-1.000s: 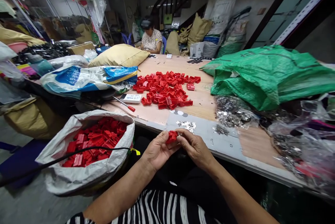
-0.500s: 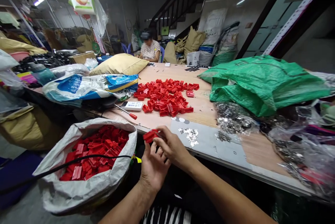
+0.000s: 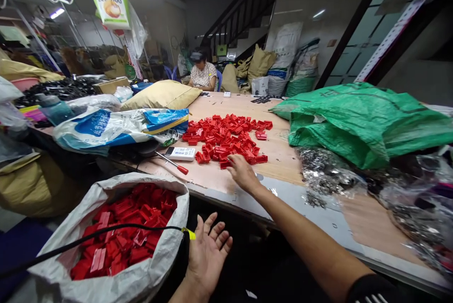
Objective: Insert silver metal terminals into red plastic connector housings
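Note:
My left hand (image 3: 208,253) is held palm up beside the sack, fingers spread and curled a little, with nothing in it. Stretched out over the table, my right hand (image 3: 243,172) reaches the near edge of a pile of red plastic parts (image 3: 226,133). Its thumb and fingers are apart around the near side of the pile; the fingertips are partly lost against the red. A white woven sack (image 3: 182,199) stands open at the left, holding many of the same red parts (image 3: 141,218). A black cord (image 3: 106,231) with a yellow tag crosses it.
A red-handled screwdriver (image 3: 173,164) and a white box-shaped object (image 3: 180,153) lie left of the pile. Small metal pieces in clear bags (image 3: 325,171) and a green sack (image 3: 368,119) are on the right. A blue-white bag (image 3: 116,126) lies left. A person (image 3: 203,74) sits at the far end.
My hands have separated, and the red part they held is out of them. My right hand has moved forward to the pile; my left hand has dropped lower and opened.

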`<state>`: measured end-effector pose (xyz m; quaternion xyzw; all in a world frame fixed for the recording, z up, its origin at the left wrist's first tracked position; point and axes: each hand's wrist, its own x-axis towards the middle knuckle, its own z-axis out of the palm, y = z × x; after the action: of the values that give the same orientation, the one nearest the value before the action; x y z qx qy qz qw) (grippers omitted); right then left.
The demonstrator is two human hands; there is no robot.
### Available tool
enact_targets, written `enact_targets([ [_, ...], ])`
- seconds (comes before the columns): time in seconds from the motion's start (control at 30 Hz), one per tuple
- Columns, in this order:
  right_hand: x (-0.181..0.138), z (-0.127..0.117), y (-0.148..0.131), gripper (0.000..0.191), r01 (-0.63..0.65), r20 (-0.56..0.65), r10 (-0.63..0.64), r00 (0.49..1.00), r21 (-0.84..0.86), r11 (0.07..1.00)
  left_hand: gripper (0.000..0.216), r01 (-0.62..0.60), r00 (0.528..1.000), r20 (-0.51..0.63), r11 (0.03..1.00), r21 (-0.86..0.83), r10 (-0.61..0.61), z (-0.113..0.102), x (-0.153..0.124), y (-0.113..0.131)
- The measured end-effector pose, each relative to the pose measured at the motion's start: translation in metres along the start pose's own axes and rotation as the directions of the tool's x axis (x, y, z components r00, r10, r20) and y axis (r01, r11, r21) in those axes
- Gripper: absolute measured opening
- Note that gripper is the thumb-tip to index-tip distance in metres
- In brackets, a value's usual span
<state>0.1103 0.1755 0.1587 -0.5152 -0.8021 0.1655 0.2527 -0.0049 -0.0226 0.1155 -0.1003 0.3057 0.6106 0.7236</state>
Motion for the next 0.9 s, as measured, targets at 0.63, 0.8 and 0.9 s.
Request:
enact_targets([
  [0.63, -0.012, -0.054, 0.046, 0.021, -0.140, -0.056, 0.134, 0.989, -0.127, 0.982, 0.042, -0.003, 0.999, -0.033, 0.985, 0.174, 0.009, 0.001, 0.015, -0.009],
  [0.8, -0.089, -0.046, 0.008, 0.014, 0.110, 0.240, -0.153, 0.959, 0.185, 0.977, 0.056, -0.100, 0.990, 0.130, 0.927, 0.361, 0.056, 0.022, 0.014, -0.011],
  [0.9, -0.128, -0.039, -0.006, 0.013, 0.130, 0.327, -0.203, 0.923, 0.230, 0.964, 0.049, -0.103, 0.981, 0.193, 0.928, 0.357, 0.035, 0.030, 0.016, -0.017],
])
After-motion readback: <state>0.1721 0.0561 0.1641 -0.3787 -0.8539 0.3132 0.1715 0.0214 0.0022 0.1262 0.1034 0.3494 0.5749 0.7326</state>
